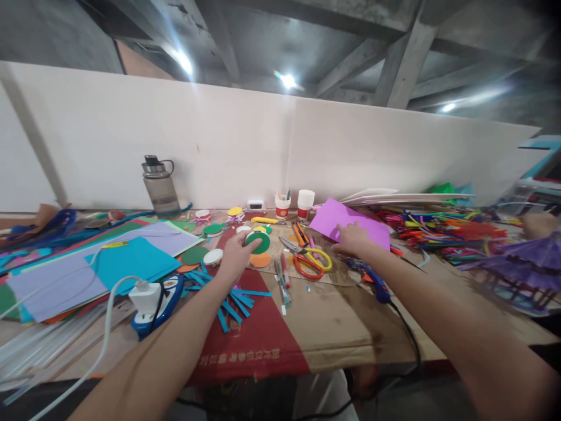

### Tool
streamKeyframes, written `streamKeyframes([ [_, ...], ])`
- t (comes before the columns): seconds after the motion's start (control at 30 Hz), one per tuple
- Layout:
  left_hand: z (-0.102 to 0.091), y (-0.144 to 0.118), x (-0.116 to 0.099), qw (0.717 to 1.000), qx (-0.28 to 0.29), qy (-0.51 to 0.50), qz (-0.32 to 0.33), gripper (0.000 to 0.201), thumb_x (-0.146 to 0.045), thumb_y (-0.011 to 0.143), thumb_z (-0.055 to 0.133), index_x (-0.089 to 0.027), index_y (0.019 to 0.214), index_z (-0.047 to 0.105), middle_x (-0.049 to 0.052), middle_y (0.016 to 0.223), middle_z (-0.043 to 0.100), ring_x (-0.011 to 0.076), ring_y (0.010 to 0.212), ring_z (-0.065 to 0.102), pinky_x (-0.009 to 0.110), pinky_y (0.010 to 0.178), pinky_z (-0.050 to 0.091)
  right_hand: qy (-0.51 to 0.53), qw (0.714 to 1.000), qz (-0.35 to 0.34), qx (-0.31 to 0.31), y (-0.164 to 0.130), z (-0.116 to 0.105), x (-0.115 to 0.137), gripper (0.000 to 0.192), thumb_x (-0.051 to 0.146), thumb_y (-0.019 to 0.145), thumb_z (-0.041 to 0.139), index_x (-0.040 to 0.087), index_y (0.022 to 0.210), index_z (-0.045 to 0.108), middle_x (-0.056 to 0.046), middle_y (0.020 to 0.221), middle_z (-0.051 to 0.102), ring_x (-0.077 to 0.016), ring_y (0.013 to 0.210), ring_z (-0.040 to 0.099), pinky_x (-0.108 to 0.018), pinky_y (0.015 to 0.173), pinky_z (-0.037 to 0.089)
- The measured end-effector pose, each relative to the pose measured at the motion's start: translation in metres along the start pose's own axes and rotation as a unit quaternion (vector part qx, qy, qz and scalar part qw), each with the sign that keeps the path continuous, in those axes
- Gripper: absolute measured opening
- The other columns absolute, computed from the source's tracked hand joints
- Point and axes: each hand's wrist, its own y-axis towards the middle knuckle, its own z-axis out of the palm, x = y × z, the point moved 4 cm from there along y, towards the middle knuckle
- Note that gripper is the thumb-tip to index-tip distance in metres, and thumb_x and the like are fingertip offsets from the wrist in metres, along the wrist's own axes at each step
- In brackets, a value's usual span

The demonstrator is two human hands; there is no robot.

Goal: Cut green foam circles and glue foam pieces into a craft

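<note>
Green paper disc (258,242) sits pinched in the left hand (234,257), fingers closed on its near-left edge, held just above the bench (333,327) near the middle. It is already cut round, and other cut discs lie about it: an orange disc (260,261) just below and a darker green one (194,255) to the left. The right hand (353,240) lies flat with fingers spread on a purple sheet (346,225), which looks uncut, well right of the disc. Scissors (307,257) rest between the two hands, untouched, with blue paper strips (228,298) lying nearer.
</note>
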Motion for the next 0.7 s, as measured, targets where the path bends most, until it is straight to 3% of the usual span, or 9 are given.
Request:
streamKeyframes([
  [0.07, 0.0, 0.0, 0.0, 1.0, 0.002, 0.005, -0.002, 0.042, -0.045, 0.063, 0.077, -0.016, 0.093, 0.07, 0.003, 0.087, 0.071, 0.0198, 0.081, 0.063, 0.032, 0.079, 0.049, -0.002, 1.0, 0.001, 0.0, 0.001, 0.003, 0.005, 0.059, 0.038, 0.078, 0.069, 0.011, 0.129, 0.054, -0.024, 0.12, 0.062, -0.0368, 0.117, 0.054, -0.043, 0.086, 0.044],
  [0.23, 0.0, -0.002, 0.002, 1.0, -0.008, 0.024, -0.007, 0.039, -0.044, 0.063, 0.077, -0.017, 0.091, 0.07, 0.003, 0.085, 0.07, 0.0202, 0.082, 0.062, 0.031, 0.078, 0.049, 0.002, 1.0, 0.003, -0.022, 0.0, -0.007, 0.006, 0.031, 0.011, 0.089, 0.048, 0.009, 0.115, 0.063, -0.023, 0.108, 0.068, -0.0287, 0.102, 0.065, -0.035, 0.081, 0.047],
  [0.53, 0.003, -0.005, 0.0, 0.999, 0.007, 0.007, -0.032, 0.044, -0.047, 0.061, 0.079, -0.018, 0.093, 0.07, 0.002, 0.086, 0.071, 0.0207, 0.081, 0.063, 0.032, 0.078, 0.049, -0.005, 0.988, 0.073, -0.134, 0.04, -0.1, -0.039, 0.034, 0.009, 0.09, 0.04, 0.008, 0.115, 0.064, -0.026, 0.109, 0.067, -0.0341, 0.107, 0.064, -0.042, 0.08, 0.049],
  [0.7, 0.002, -0.004, 0.004, 0.999, 0.008, -0.003, -0.045, 0.044, -0.047, 0.06, 0.08, -0.018, 0.092, 0.07, 0.003, 0.085, 0.071, 0.0213, 0.08, 0.064, 0.033, 0.078, 0.05, -0.011, 0.982, 0.082, -0.17, 0.073, -0.129, -0.052, 0.032, 0.007, 0.087, 0.045, 0.011, 0.11, 0.066, -0.023, 0.106, 0.068, -0.0318, 0.106, 0.064, -0.044, 0.084, 0.046],
])
